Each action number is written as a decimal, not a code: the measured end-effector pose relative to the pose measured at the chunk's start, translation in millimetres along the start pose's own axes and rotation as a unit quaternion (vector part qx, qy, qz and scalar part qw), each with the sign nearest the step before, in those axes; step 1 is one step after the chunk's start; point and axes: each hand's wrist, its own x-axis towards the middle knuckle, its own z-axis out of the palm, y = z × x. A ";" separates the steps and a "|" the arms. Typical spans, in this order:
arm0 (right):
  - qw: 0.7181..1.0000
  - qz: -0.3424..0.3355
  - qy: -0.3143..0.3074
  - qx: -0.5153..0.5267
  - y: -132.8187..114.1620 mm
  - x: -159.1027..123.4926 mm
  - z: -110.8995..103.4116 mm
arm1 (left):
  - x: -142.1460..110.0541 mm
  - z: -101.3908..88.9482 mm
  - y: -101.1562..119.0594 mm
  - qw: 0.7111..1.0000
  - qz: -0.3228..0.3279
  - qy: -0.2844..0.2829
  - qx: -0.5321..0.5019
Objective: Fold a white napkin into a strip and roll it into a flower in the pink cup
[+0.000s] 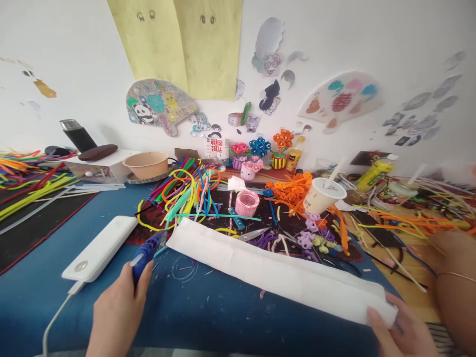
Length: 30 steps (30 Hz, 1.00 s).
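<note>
Done, as far as shows: potted flowers in orange (283, 141), blue (259, 147) & pink (239, 148) stand at the back by the wall (223, 116), looking finished. Not done, I'd judge: the pink pot (246, 204) mid-mat has no flowers in it, and lots of stems (199, 191) lie loose, w/ small purple curls (305, 240) nr the cup (323, 196). The white strip (275, 272) lies slantwise in front of all that, long & seemingly folded; no glue or marks visible on it. R hand (407, 329) is narrow, pinching the strip's R end, thumb on top. L hand (118, 307) is closed round a blue tool (141, 263), prob. a glue gun, its tip nr the strip's L end; can't tell if they touch. Scissors (253, 234) lie just behind the strip. Surface: blue mat (223, 302) w/ scraps, dark mat L, bare wood (418, 292) R. White power bank (100, 248) w/ cable on L; bowl (146, 166) & flask (78, 136) behind. Wall has yellow sheets (211, 54), 2 fan-shaped pcs & stickers. Another person's arm (455, 282) at far R, w/ thin bracelet.
</note>
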 end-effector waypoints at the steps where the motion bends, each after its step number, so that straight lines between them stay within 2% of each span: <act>1: 1.000 0.010 -0.010 0.005 -1.9 1.1 1.7 | 0.2 -1.1 -5.6 1.000 0.006 0.006 0.016; 3: 0.999 0.033 -0.035 0.016 -4.2 5.2 3.2 | 2.2 -0.6 -19.3 0.998 0.041 0.031 0.045; 6: 0.995 0.059 -0.082 0.016 -2.3 17.8 -0.5 | 6.6 5.6 -41.1 0.986 0.127 0.065 0.090; 9: 0.987 0.077 -0.142 0.003 -0.9 32.1 -8.2 | 5.9 9.8 -54.8 0.973 0.161 0.075 0.147; 11: 0.979 0.084 -0.186 0.003 -5.0 37.8 -12.9 | 2.1 6.9 -53.3 0.963 0.158 0.104 0.192; 13: 0.970 0.080 -0.227 0.014 -13.2 39.4 -16.4 | -2.6 -0.3 -37.3 0.950 0.168 0.149 0.217; 15: 0.960 0.083 -0.267 0.022 -23.0 39.0 -18.4 | -8.7 -8.0 -2.7 0.944 0.206 0.183 0.182; 17: 0.950 0.088 -0.298 0.023 -31.3 38.8 -19.5 | -18.3 -11.2 49.6 0.930 0.302 0.188 0.094; 18: 0.946 0.091 -0.310 0.022 -34.1 39.4 -19.9 | -24.8 -10.2 80.2 0.911 0.363 0.192 0.033; 19: 0.943 0.093 -0.320 0.022 -36.0 40.5 -20.3 | -32.3 -7.5 111.8 0.888 0.430 0.160 -0.026; 20: 0.940 0.092 -0.326 0.023 -36.9 42.1 -20.6 | -40.2 -3.2 142.9 0.867 0.484 0.094 -0.068; 22: 0.939 0.089 -0.331 0.026 -36.5 46.6 -21.0 | -54.6 7.9 198.3 0.820 0.564 -0.053 -0.088; 23: 0.940 0.088 -0.329 0.026 -35.6 49.1 -21.1 | -60.1 13.8 221.0 0.798 0.591 -0.077 -0.084; 26: 0.942 0.090 -0.324 0.021 -32.9 55.6 -21.5 | -66.6 28.0 268.4 0.757 0.639 -0.111 -0.075; 30: 0.939 0.087 -0.331 0.026 -31.5 56.6 -20.9 | -61.2 36.0 304.1 0.733 0.660 -0.156 -0.055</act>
